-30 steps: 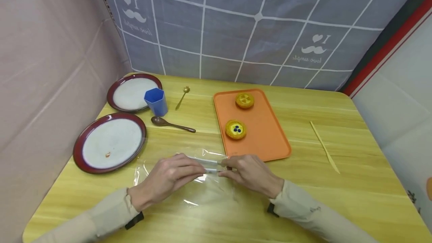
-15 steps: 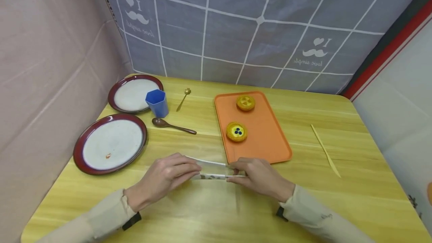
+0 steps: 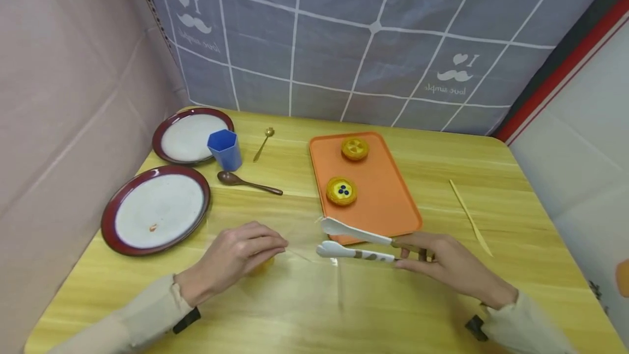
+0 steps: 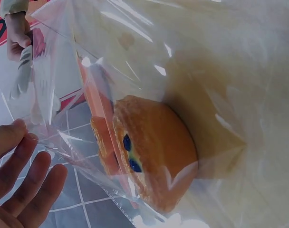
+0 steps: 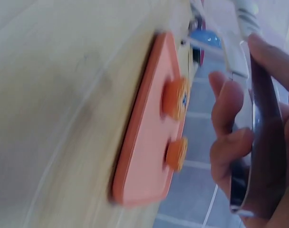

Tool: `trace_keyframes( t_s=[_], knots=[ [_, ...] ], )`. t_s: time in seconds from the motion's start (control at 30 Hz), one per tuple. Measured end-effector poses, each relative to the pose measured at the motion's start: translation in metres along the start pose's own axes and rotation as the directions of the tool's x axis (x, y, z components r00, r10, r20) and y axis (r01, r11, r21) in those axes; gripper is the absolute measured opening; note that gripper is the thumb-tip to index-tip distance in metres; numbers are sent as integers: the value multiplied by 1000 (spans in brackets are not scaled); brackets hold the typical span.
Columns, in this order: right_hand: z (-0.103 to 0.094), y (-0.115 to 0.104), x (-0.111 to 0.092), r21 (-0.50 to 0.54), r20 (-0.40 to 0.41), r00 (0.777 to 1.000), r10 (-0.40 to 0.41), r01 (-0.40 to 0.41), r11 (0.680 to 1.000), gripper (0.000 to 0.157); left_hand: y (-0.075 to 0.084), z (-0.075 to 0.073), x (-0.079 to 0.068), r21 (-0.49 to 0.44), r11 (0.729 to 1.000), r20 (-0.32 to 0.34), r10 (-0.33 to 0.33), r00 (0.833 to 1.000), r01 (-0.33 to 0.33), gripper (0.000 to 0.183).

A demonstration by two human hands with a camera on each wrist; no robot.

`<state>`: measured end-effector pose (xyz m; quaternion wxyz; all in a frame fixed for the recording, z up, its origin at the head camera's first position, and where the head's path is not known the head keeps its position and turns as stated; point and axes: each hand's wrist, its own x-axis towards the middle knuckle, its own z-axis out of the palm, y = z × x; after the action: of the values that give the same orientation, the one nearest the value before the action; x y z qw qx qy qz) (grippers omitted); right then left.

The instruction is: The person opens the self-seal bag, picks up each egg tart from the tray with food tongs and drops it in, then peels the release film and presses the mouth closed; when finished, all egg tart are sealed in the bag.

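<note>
My left hand (image 3: 238, 253) pinches the edge of a clear plastic bag (image 4: 258, 71), thumb against fingertips. Below that hand an egg tart (image 4: 158, 147) with blue berries shows through the film in the left wrist view; the head view gives only a yellow sliver of it. My right hand (image 3: 442, 261) grips metal-handled tongs (image 3: 356, 232) whose white, paw-like tips are spread with nothing between them. The tips hover by the near edge of the orange tray (image 3: 388, 201). Two tarts sit on the tray: a berry one (image 3: 341, 191) and a plain-topped one (image 3: 355, 149).
At the left are two red-rimmed plates (image 3: 159, 209), the farther one (image 3: 189, 135) partly behind a blue cup (image 3: 225, 152). A dark wooden spoon (image 3: 248, 183) and a small gold spoon (image 3: 263, 145) lie nearby. A thin pale-yellow knife (image 3: 469, 214) lies right of the tray.
My right hand has moved right, drawing the tongs away from my left hand so their white tips are now exposed. The left hand stays nearly in place.
</note>
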<state>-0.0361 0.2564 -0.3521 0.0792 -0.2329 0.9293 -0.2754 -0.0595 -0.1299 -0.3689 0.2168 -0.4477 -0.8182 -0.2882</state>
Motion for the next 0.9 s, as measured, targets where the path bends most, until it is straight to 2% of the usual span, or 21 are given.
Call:
trace_keyframes(
  t_s=[0.07,0.13,0.27,0.33,0.47,0.63,0.77,0.9],
  knots=[
    [-7,7,-4,8,-16,999,52,-51,999,28,-1,-1,-1,5,1000,-2,-1,1000,1,24],
    [-14,14,-5,-28,-60,994,91,-93,995,29,-1,-3,-1,3,1000,-2,-3,1000,3,24],
    [-25,28,-1,-126,-176,974,146,-169,977,36,-1,-4,-1,-4,1000,-6,-1,1000,1,24],
    [-28,34,4,-151,-205,963,173,-206,967,42,-1,-4,-2,-5,1000,-5,4,1000,-4,24],
    [-31,43,16,-141,-197,944,265,-295,945,53,0,-4,-2,-6,1000,5,9,1000,-9,23],
    [-29,49,33,-98,-164,927,336,-354,930,56,0,-3,-3,-1,1000,6,17,1000,-17,24],
    [-24,51,45,-71,-140,933,331,-343,937,56,-1,-3,-2,9,999,2,33,999,-33,25],
    [-20,52,52,-87,-143,947,287,-300,950,53,-1,-4,-2,20,999,12,36,999,-36,25]
  ],
)
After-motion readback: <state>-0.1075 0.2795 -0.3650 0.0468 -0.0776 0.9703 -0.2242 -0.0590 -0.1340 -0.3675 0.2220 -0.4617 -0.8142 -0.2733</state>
